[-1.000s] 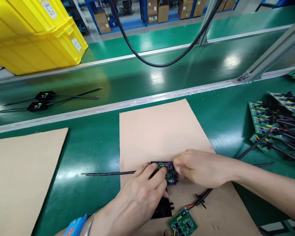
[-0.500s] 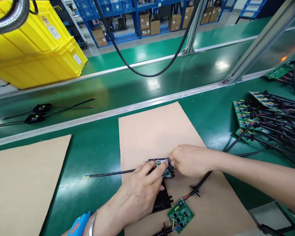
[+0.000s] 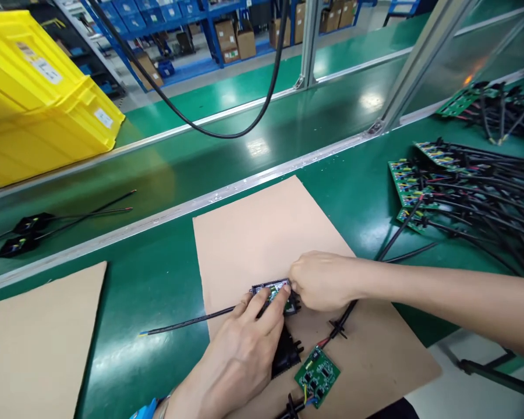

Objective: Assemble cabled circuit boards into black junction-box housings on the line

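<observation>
While my left hand (image 3: 247,343) grips the black casing (image 3: 293,305) toward the left edge of the cardboard (image 3: 253,238), inner board (image 3: 273,289) seemingly seated, my right hand (image 3: 321,280) is curled closed at its end, hold hidden, and the loose board (image 3: 318,375) closer to me lies uncased.

In front of you runs a glossy green surface (image 3: 148,372), edged by a metal rail (image 3: 227,192). Past the rail, a green strip (image 3: 314,128) catches bright patches of light (image 3: 257,147). To your right, a metal post (image 3: 423,64) leans across your view; another post (image 3: 309,46) stands farther back, and a black cable (image 3: 227,137) hangs in a loop. Yellow bins (image 3: 48,116) sit stacked at your upper left. Beyond them you see blue shelves (image 3: 212,41) with cardboard boxes (image 3: 245,39) and small blue bins (image 3: 131,21). An orange glow (image 3: 468,79) shows at your right, and pale floor (image 3: 458,396) at your lower right.
</observation>
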`<state>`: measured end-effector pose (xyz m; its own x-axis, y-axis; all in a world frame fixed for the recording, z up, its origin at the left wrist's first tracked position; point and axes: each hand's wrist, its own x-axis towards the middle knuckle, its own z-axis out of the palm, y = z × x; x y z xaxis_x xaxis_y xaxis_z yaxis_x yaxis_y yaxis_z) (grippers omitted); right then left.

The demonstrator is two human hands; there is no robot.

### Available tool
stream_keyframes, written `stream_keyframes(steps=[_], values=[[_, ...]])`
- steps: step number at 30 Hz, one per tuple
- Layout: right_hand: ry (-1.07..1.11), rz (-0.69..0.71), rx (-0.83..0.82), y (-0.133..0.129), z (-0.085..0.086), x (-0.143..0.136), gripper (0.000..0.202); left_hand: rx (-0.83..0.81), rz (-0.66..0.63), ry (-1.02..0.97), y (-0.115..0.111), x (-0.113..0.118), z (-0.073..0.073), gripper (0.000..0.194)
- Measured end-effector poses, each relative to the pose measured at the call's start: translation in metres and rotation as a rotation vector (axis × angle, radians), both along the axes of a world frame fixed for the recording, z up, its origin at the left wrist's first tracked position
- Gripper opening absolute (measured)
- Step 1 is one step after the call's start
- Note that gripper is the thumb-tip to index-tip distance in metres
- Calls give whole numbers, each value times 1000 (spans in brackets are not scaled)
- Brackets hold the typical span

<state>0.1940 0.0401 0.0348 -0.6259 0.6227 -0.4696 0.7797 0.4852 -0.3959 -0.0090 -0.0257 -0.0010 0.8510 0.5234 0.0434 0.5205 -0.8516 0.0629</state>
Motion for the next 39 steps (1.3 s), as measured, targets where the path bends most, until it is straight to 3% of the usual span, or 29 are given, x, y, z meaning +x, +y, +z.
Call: stream_keyframes(steps=[4, 8, 11, 15, 19, 24, 27, 31, 34, 36, 39], values=[[182, 5, 197, -21, -10, 21, 17, -40, 2, -9, 1, 2, 3, 36], [239, 164, 503, -39, -31, 27, 17, -101, 13, 7, 1, 2, 4, 40], [245, 241, 607, -43, -41, 23, 15, -118, 25, -9, 0, -1, 3, 47], [295, 183, 597, -41, -46, 26, 19, -137, 84, -9, 2, -4, 4, 59], [369, 101, 563, -41, -48, 33, 20, -177, 100, 26, 0, 2, 7, 57], [470, 141, 629, -37, -51, 36, 31, -184, 151, 38, -4, 14, 7, 62], [486, 123, 527, -31, -53, 38, 31, -253, 183, 1, -1, 15, 11, 59], [537, 43, 357, -24, -51, 46, 21, -441, 193, -216, 11, -5, 26, 49], [590, -10, 284, -22, -41, 49, 14, -413, 343, -443, 18, -30, 32, 41], [619, -49, 260, -21, -33, 44, 13, -392, 459, -469, 21, -43, 30, 31], [602, -90, 272, -15, -22, 24, 10, -472, 508, -385, 21, -50, 21, 18]])
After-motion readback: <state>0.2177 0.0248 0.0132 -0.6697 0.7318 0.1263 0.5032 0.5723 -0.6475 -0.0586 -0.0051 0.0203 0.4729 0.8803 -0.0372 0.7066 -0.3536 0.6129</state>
